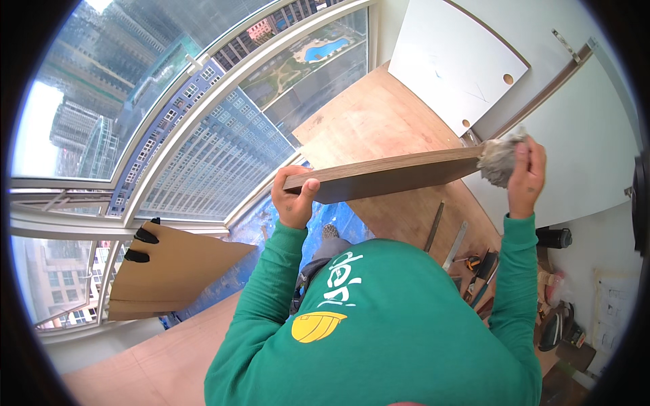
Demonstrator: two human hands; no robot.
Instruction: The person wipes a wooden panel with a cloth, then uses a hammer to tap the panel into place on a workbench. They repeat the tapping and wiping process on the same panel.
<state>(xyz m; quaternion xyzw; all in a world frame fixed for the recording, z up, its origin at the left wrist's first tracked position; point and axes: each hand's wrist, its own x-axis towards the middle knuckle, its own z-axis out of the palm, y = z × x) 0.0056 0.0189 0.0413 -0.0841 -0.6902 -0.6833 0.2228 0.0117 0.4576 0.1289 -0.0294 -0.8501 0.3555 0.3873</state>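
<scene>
A long brown wooden board is held up in front of my chest, its narrow edge facing upward. My left hand grips its left end, thumb on the near face and fingers around the far side. At the opposite end, a crumpled greyish rag lies against the board's corner. My right hand is closed on that rag. The rag hides the board's right tip.
Tall windows line the left. A cardboard sheet leans below them. Plywood and a blue sheet cover the floor. A white panel leans ahead. Tools, including a tape measure, lie at my right.
</scene>
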